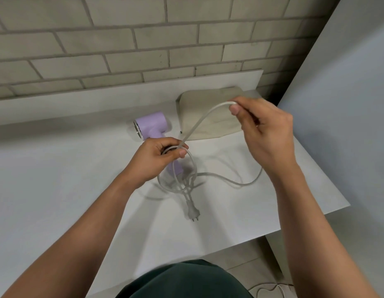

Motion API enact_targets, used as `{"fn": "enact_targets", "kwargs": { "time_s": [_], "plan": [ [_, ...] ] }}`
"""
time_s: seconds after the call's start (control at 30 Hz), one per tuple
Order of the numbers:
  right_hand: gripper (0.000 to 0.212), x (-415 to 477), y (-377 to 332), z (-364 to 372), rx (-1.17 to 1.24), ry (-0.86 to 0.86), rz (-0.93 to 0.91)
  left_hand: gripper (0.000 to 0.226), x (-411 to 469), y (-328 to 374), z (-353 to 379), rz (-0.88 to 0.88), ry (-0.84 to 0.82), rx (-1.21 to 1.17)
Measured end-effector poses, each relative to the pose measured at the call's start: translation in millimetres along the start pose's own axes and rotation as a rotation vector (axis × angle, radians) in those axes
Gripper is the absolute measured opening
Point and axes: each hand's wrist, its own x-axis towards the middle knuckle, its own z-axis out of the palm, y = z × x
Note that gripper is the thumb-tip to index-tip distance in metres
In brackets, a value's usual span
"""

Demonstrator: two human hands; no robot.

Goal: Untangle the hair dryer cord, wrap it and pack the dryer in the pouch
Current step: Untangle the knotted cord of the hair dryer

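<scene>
My left hand grips the gathered loops of the cord, fingers curled round them, with the lilac dryer lying at 11 o'clock on the desk. My right hand, raised at 2 o'clock over the pouch, pinches the next stretch. Slack trails to 4 o'clock and the plug lies at 6 o'clock, seemingly under the hanging loop, so drawing this turn in could, I judge, cinch a knot or drag the dryer.

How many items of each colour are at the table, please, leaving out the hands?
Lilac: 1, the hair dryer
White: 1, the cord
Beige: 1, the pouch
Total: 3
</scene>
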Motion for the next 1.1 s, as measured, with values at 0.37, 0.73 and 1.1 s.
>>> {"fn": "enact_targets", "kwargs": {
  "time_s": [0.37,0.73,1.1],
  "plan": [
    [0.058,-7,12,-3,-0.155,-0.414,0.129,0.011,2,11,-1,0.013,0.015,-0.043],
    [0.024,-15,-13,37,-0.271,-0.459,-0.031,0.007,0,15,1,0.009,-0.098,0.008],
    [0.026,-5,10,13,-0.173,-0.139,0.197,0.01,-5,12,-1,0.01,-0.106,-0.004]
  ]
}}
